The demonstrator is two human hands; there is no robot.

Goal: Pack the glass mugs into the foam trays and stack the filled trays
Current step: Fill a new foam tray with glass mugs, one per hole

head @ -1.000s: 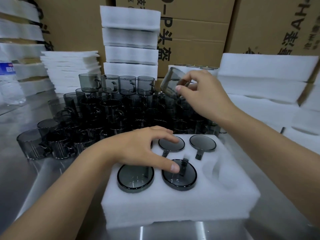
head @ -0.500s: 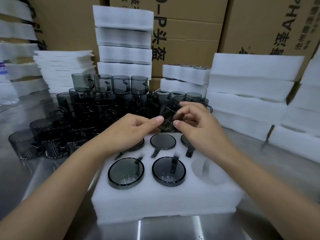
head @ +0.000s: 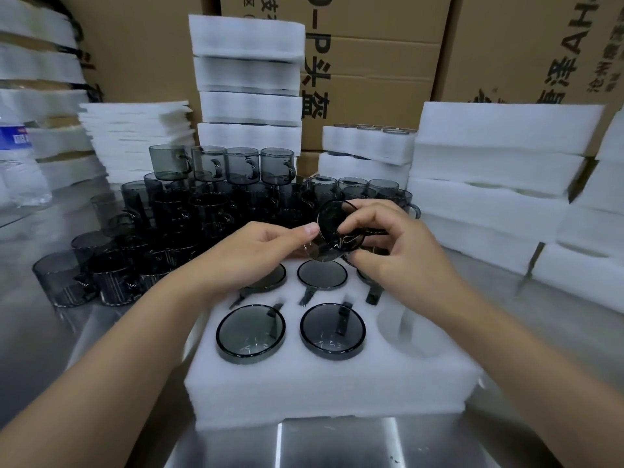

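The person's two hands meet over the back row of a white foam tray and hold 1 smoked glass mug between them, tilted so its round face turns toward the camera. The right hand curls its fingers around the mug from the right, and the left hand pinches its left edge with the thumb tip on the rim. The tray lies on a steel table and holds 5 seated mugs: 3 in the back row, the outer 2 partly hidden under the hands, and 2 in the front row, with their handles in the slots. The front-right empty pocket shows bare foam. Behind the tray stand many loose mugs, some stacked 2 high. Foam tray stacks rise behind them and to the right, in front of cardboard boxes.
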